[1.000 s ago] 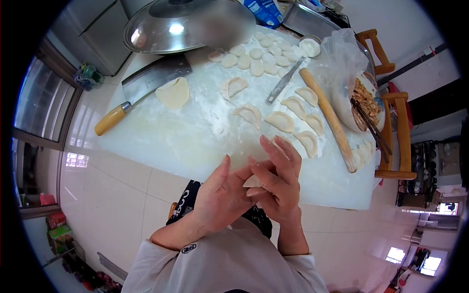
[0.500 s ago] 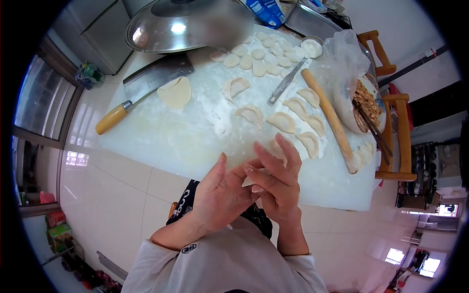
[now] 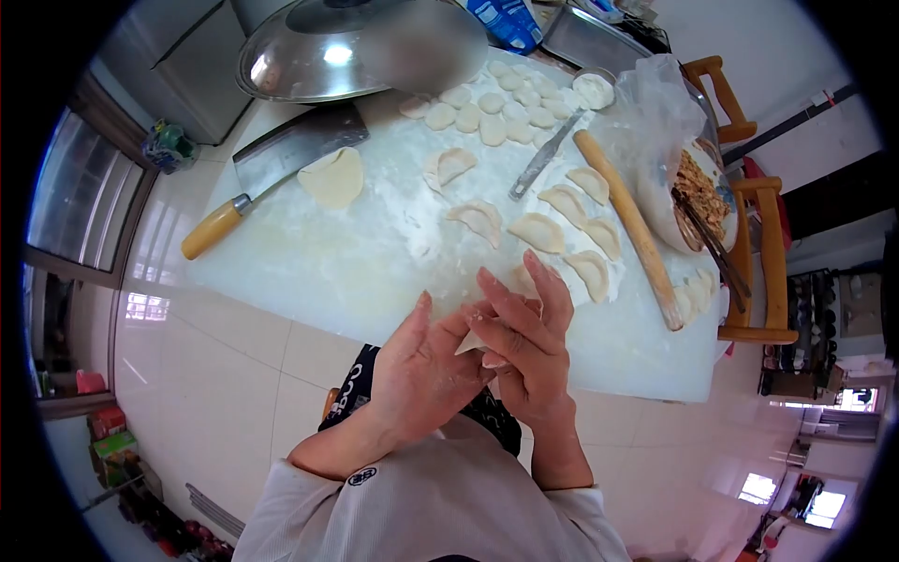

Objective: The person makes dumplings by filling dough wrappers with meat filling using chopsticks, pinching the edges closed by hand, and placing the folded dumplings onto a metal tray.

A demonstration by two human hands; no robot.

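Close together at the table's front edge, my two hands hold a dumpling [image 3: 470, 345], of which only a small pale piece of dough shows between the fingers. My left hand [image 3: 421, 361] cups it from the left, thumb raised. My right hand [image 3: 532, 351] closes on it from the right with bent fingers, the upper ones stretched out. Flour marks both hands. Just beyond them lie several folded dumplings, among them one dumpling [image 3: 536, 233] and another [image 3: 588, 275] by my right fingertips. A flat dough wrapper [image 3: 333, 178] rests at the left against the cleaver.
A cleaver [image 3: 298, 150] lies at left, its wooden handle [image 3: 212, 232] over the edge. Small dough rounds [image 3: 493, 131] sit at the back near a large lid [image 3: 309, 56]. A rolling pin [image 3: 629, 225], flour ladle [image 3: 552, 155] and filling bowl [image 3: 698, 192] with chopsticks [image 3: 707, 239] stand right.
My fingers have shifted slightly around the dumpling, and a little more of its dough edge shows. The table items lie as before, with a slight shift of the view.
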